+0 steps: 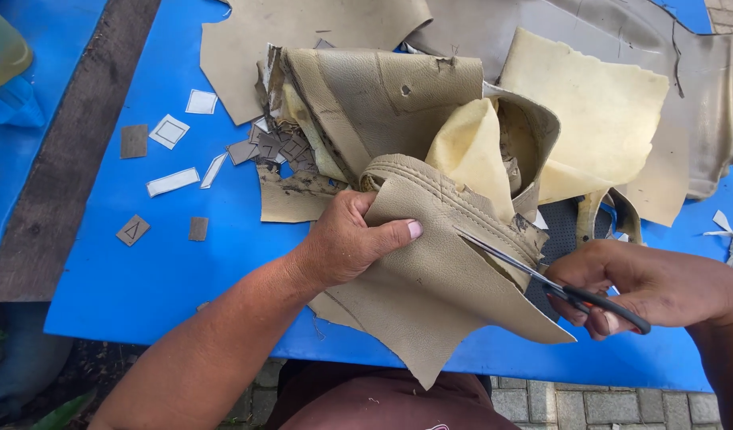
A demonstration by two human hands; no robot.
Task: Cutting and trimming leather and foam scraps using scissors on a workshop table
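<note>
At the near edge of the blue table top (143, 271), the left hand (346, 243) is closed on a beige leather piece (438, 279), thumb on top. The right hand (621, 287) grips scissors (534, 275), blades slightly parted in the leather. Small cut scraps (171, 181) lie towards the left edge; paving stones (597, 406) show below.

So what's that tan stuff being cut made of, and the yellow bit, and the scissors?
The tan sheet looks like leather or faux leather: grainy matte surface, stitched seam. The yellow layer seems to be foam backing, soft and crumbly-edged. The scissors have shiny metal blades and dark handles, probably plastic, in the right hand.
</note>
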